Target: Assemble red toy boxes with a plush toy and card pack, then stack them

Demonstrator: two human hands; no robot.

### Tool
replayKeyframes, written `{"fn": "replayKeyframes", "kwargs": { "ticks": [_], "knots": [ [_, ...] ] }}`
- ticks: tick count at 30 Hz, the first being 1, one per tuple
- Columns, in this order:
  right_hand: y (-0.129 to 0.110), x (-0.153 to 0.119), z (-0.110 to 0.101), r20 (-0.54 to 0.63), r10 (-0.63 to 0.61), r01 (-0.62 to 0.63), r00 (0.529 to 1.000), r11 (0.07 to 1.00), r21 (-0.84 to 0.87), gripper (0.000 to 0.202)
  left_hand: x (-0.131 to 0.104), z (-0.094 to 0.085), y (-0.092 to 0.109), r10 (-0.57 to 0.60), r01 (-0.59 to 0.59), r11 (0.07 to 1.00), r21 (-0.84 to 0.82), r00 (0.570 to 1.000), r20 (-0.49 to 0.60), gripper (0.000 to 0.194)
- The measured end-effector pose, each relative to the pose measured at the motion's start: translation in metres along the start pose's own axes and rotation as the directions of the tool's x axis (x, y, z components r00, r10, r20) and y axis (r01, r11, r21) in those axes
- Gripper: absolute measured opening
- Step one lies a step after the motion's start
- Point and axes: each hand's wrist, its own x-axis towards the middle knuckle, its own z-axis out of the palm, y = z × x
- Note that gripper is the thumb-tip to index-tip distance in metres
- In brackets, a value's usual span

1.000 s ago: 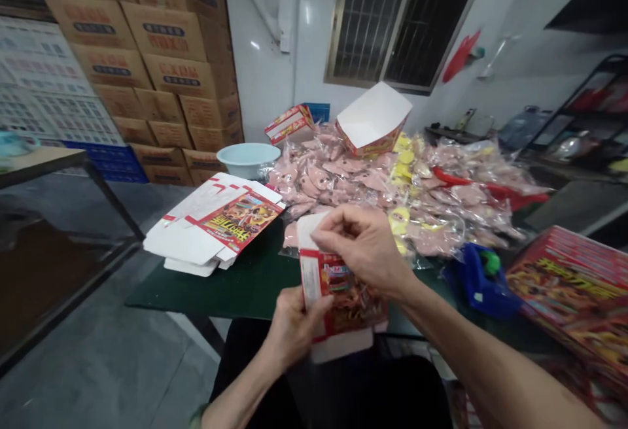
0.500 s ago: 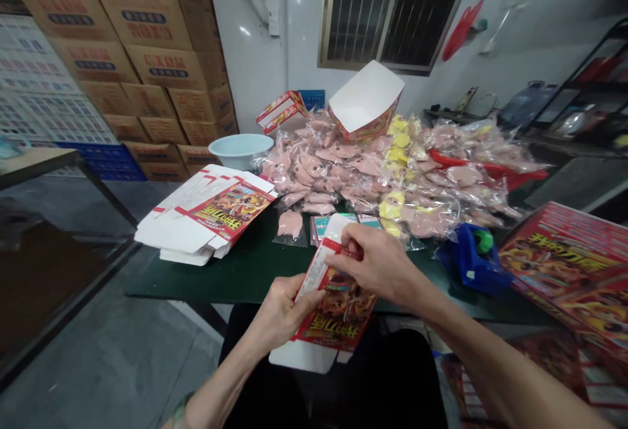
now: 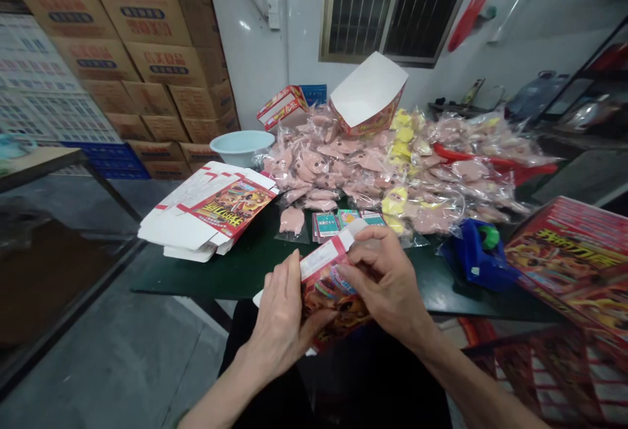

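Note:
A red printed cardboard box (image 3: pixel 318 288) with a white side panel is held tilted over my lap, in front of the table edge. My left hand (image 3: pixel 282 318) grips its left side, fingers along the side panel and thumb across the printed front. My right hand (image 3: pixel 387 278) is closed on the upper right end, by the white end flap; its fingertips are partly hidden. Just beyond the box lie several small cards (image 3: pixel 326 225) and one bagged pink piece (image 3: pixel 292 221). A stack of flattened boxes (image 3: pixel 196 213) rests on the table to the left.
Bagged pink pieces (image 3: pixel 353 161) are heaped across the table (image 3: pixel 196 282), with yellow ones (image 3: pixel 395 200) among them. An open box (image 3: pixel 367 95) stands on the heap. A pale blue basin (image 3: pixel 241 148) is behind left; a blue tape dispenser (image 3: pixel 483 259) and printed boxes (image 3: pixel 574 252) are at right.
The box has gone from flat to opened out, its side panel now angled from the front. My left hand has shifted up along its side; the lower white flap is mostly hidden now.

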Motion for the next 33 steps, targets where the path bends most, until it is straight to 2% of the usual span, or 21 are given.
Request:
{"fn": "replayKeyframes", "kwargs": {
  "ticks": [2,4,5,7,10,12,13,15,16,17,19,22,25,28,33],
  "knots": [
    [-0.005,-0.004,0.001,-0.003,-0.152,0.151,0.988,0.984,-0.094,0.008,-0.008,0.006,0.001,-0.066,0.068,0.987,-0.142,0.998,0.018,0.082],
    [-0.007,-0.006,0.001,0.020,-0.274,0.273,0.962,0.949,-0.160,0.012,-0.011,0.009,0.004,-0.127,0.158,0.926,-0.344,0.986,0.112,0.065],
    [-0.007,-0.007,0.000,0.037,-0.314,0.316,0.949,0.930,-0.186,0.012,-0.011,0.008,0.006,-0.149,0.220,0.864,-0.453,0.971,0.188,0.053],
    [-0.008,-0.005,0.000,0.072,-0.376,0.383,0.924,0.895,-0.229,0.006,-0.008,0.002,0.011,-0.168,0.373,0.678,-0.633,0.917,0.361,0.033],
    [-0.012,0.007,0.000,0.117,-0.407,0.423,0.906,0.857,-0.293,0.017,0.002,-0.010,0.015,-0.175,0.551,0.399,-0.733,0.830,0.529,0.028],
    [-0.019,0.018,-0.001,0.118,-0.481,0.490,0.869,0.799,-0.348,0.025,0.012,-0.014,0.012,-0.233,0.582,0.280,-0.763,0.812,0.534,0.030],
    [-0.023,0.024,-0.002,0.090,-0.538,0.528,0.838,0.756,-0.386,0.026,0.018,-0.013,0.008,-0.291,0.570,0.234,-0.788,0.814,0.503,0.031],
    [-0.029,0.031,-0.005,-0.037,-0.645,0.557,0.763,0.685,-0.470,0.025,0.029,-0.007,-0.003,-0.438,0.490,0.181,-0.853,0.817,0.376,0.034],
    [-0.028,0.033,-0.006,-0.127,-0.662,0.531,0.739,0.688,-0.495,0.025,0.035,-0.002,-0.010,-0.505,0.437,0.182,-0.881,0.810,0.298,0.035],
    [-0.025,0.033,-0.006,-0.216,-0.641,0.484,0.737,0.723,-0.493,0.024,0.041,0.004,-0.017,-0.556,0.388,0.203,-0.899,0.801,0.220,0.035],
    [-0.008,0.032,-0.005,-0.318,-0.523,0.370,0.791,0.822,-0.433,0.022,0.050,0.016,-0.033,-0.606,0.327,0.265,-0.907,0.788,0.107,0.036],
    [0.032,0.030,0.005,-0.261,-0.316,0.221,0.912,0.916,-0.335,0.020,0.056,0.033,-0.051,-0.600,0.310,0.319,-0.896,0.798,0.062,0.038],
    [0.064,0.034,0.018,-0.184,-0.195,0.148,0.963,0.958,-0.245,0.026,0.053,0.044,-0.058,-0.560,0.323,0.368,-0.872,0.826,0.070,0.038],
    [0.073,0.040,0.029,-0.184,-0.202,0.174,0.962,0.972,-0.157,0.034,0.044,0.044,-0.057,-0.522,0.328,0.440,-0.836,0.851,0.059,0.036],
    [0.065,0.036,0.036,-0.283,-0.335,0.324,0.898,0.942,-0.088,0.046,0.028,0.032,-0.058,-0.473,0.295,0.577,-0.761,0.881,-0.017,0.019]
  ]
}}
